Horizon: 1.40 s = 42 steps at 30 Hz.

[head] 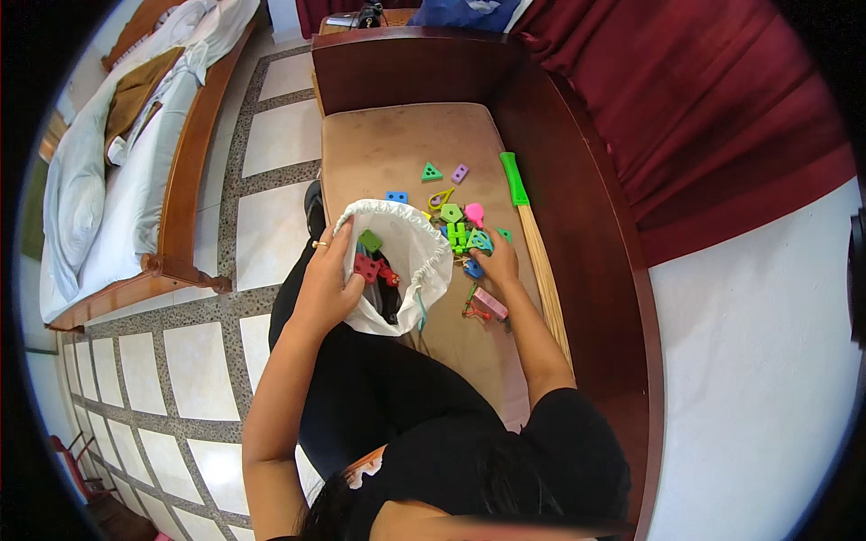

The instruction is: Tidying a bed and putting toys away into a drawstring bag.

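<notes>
My left hand (pixel 328 277) grips the left rim of a white drawstring bag (pixel 429 270), its mouth wide apart. Inside lie a green block (pixel 370 241), a red block with holes (pixel 366 268) and a small red toy (pixel 388 273). My right hand (pixel 497 259) is at the right side of a toy pile, its fingertips on a teal and green piece (pixel 480 241). Beside it are a green pentagon block (pixel 451 214), a pink toy (pixel 475 214) and a blue piece (pixel 473 269). Farther off lie a green triangle block (pixel 431 172), a purple block (pixel 460 174) and a blue block (pixel 396 197).
The toys lie on a brown cushion (pixel 379 142) of a dark wooden bench (pixel 595 223). A stick broom with a green handle (pixel 514 179) lies along its right side. Nearer me is a pink box (pixel 490 303). A bed (pixel 183 176) stands left across the tiled floor.
</notes>
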Each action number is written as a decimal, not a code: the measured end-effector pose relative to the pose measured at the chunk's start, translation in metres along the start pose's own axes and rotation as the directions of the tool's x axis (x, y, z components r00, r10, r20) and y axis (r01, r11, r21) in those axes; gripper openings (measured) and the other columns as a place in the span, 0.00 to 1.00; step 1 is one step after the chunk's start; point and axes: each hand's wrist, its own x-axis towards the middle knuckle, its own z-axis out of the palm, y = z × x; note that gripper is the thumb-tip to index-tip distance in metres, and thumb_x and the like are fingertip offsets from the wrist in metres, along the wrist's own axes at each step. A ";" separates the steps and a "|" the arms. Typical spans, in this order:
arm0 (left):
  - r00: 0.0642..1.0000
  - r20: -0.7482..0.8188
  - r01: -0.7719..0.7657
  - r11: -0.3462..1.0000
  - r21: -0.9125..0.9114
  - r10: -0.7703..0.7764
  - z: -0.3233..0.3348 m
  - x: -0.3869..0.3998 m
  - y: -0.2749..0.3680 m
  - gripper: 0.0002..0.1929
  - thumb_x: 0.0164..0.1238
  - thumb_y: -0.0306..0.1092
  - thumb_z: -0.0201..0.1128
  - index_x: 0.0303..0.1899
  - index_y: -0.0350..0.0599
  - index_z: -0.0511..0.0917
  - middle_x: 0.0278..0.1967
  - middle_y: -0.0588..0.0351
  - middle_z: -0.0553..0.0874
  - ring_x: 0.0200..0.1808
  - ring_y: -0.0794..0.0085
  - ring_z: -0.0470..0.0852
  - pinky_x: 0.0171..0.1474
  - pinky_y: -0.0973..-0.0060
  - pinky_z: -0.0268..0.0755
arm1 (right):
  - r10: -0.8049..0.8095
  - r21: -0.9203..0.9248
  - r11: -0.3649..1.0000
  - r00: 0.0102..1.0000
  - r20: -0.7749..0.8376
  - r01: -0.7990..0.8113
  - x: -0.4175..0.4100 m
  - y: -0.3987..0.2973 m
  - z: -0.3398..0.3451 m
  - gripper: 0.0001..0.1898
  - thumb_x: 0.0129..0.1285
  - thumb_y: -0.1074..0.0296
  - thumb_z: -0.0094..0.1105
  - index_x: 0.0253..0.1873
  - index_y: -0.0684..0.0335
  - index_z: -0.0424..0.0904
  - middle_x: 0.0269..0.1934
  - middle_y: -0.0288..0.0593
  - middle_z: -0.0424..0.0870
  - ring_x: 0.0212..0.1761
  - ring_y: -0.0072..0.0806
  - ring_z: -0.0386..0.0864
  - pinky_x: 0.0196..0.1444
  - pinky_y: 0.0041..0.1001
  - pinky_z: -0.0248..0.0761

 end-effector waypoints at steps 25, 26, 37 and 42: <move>1.000 0.010 0.004 1.000 -0.027 -0.004 -0.005 0.004 0.000 0.33 0.49 0.22 0.56 0.63 0.31 0.65 0.62 0.32 0.68 0.62 0.42 0.70 0.63 0.63 0.64 | 0.037 -0.451 0.892 0.989 0.145 0.033 0.016 0.001 0.003 0.18 0.49 0.75 0.62 0.48 0.56 0.78 0.51 0.48 0.72 0.43 0.47 0.80 0.42 0.41 0.76; 1.000 0.008 0.006 1.000 -0.025 -0.006 -0.006 0.004 0.001 0.33 0.49 0.22 0.56 0.63 0.31 0.65 0.62 0.32 0.68 0.62 0.42 0.70 0.63 0.63 0.64 | 0.022 -0.454 0.890 0.988 0.151 0.049 0.014 0.002 0.003 0.17 0.49 0.75 0.62 0.46 0.56 0.78 0.51 0.48 0.72 0.42 0.47 0.81 0.41 0.42 0.76; 1.000 0.010 -0.002 1.000 0.014 0.002 -0.006 0.001 -0.005 0.33 0.49 0.24 0.56 0.63 0.30 0.64 0.62 0.31 0.68 0.62 0.41 0.70 0.64 0.63 0.64 | 0.044 0.135 0.990 0.995 -0.085 -0.032 0.031 -0.003 -0.015 0.16 0.57 0.59 0.69 0.36 0.67 0.78 0.26 0.47 0.81 0.27 0.33 0.77 0.34 0.32 0.70; 1.000 0.016 -0.001 1.000 -0.006 0.002 -0.007 0.002 -0.001 0.33 0.48 0.24 0.57 0.62 0.29 0.64 0.62 0.31 0.68 0.61 0.41 0.70 0.63 0.63 0.64 | -0.060 0.229 0.970 0.993 -0.101 0.082 0.038 -0.078 -0.060 0.11 0.62 0.62 0.65 0.37 0.65 0.77 0.25 0.40 0.80 0.27 0.24 0.75 0.32 0.27 0.69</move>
